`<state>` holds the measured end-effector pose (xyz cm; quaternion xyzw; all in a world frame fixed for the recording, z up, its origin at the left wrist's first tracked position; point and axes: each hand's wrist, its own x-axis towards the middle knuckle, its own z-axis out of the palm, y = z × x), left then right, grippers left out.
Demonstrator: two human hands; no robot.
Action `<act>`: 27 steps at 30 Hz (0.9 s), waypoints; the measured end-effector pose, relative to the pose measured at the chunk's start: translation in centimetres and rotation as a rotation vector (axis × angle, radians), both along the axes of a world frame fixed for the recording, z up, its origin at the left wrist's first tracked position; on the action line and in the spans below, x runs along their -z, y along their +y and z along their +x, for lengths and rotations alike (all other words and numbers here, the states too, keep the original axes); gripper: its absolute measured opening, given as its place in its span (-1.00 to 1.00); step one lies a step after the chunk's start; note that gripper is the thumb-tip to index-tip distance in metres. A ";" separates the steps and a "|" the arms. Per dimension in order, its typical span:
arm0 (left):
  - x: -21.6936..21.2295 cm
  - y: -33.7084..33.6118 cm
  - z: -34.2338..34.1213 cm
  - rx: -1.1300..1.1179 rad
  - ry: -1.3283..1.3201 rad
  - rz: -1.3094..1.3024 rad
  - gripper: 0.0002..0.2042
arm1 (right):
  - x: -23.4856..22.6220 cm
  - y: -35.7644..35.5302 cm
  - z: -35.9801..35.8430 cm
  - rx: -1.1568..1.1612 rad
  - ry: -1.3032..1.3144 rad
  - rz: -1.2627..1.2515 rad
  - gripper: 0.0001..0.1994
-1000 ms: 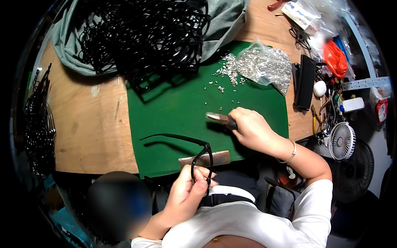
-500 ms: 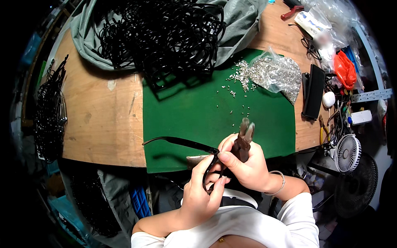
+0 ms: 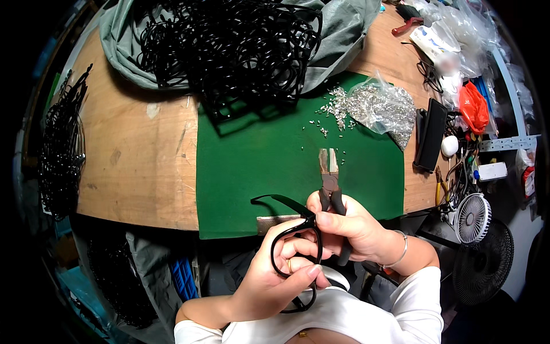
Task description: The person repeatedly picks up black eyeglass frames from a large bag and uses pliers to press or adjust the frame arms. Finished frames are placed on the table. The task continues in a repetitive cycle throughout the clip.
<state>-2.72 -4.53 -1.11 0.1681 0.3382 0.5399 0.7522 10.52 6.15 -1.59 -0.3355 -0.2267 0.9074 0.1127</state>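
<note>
The right hand [image 3: 355, 229] grips dark-handled metal pliers [image 3: 330, 183], long axis pointing far over the green felt mat [image 3: 252, 166]. Just left and nearer, touching it, the left hand [image 3: 281, 275] pinches a black rubber band loop [image 3: 289, 255] closed.

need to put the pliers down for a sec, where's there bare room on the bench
Free: the middle of the green mat, between the black cord heap and the right hand holding the pliers; also the bare wood left of the mat. Crowded: the bag of small metal pieces, and the cluttered right edge by the fan.
</note>
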 end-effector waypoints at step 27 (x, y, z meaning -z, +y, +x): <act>0.0 -1.3 -1.5 0.046 -0.082 -0.034 -0.47 | -2.4 3.2 1.5 -0.464 -0.192 0.360 -0.72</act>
